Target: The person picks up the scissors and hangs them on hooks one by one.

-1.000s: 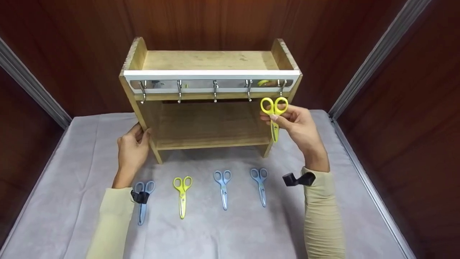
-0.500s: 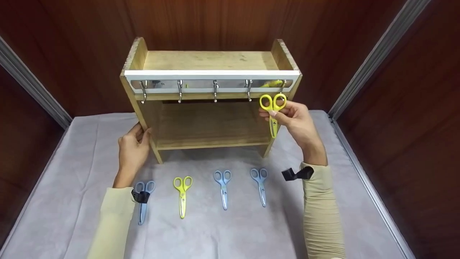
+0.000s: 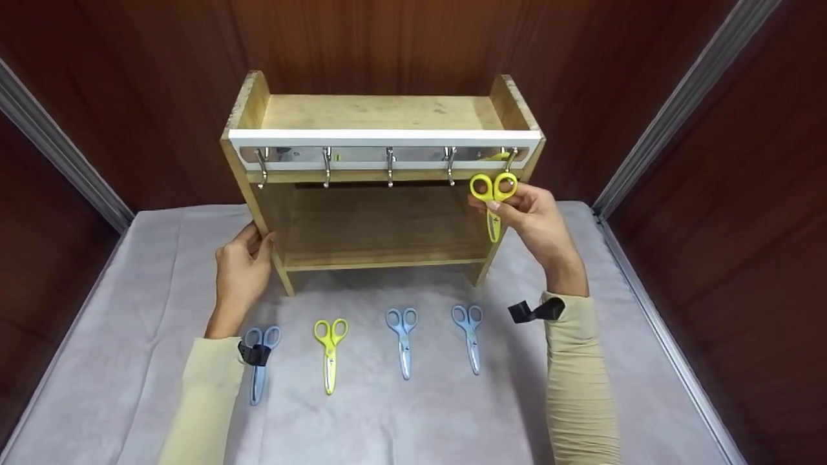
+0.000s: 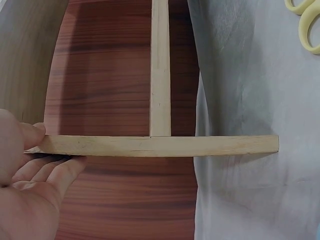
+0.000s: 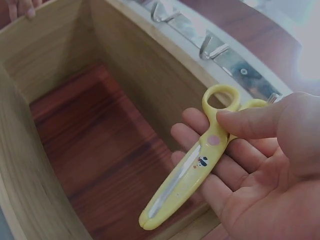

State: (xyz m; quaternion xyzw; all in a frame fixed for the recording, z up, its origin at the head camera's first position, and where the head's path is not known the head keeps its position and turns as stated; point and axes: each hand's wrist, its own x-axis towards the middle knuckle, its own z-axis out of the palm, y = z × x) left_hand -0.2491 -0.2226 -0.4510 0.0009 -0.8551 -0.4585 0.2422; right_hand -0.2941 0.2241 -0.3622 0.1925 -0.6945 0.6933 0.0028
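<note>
On a grey cloth (image 3: 387,426) stands a wooden shelf (image 3: 381,111), a white rail (image 3: 362,137) with five metal hooks along its front. The left hand (image 3: 242,271) grips the edge of the shelf's left side panel, while the right hand (image 3: 536,219) pinches the raised yellow scissors (image 5: 207,152), tip down, with one loop in line with the rightmost hook (image 3: 512,159), though I cannot tell whether it is threaded on. In front of the shelf, three blue scissors (image 3: 404,343) and the other yellow scissors (image 3: 330,355) lie in a row, loops toward it.
</note>
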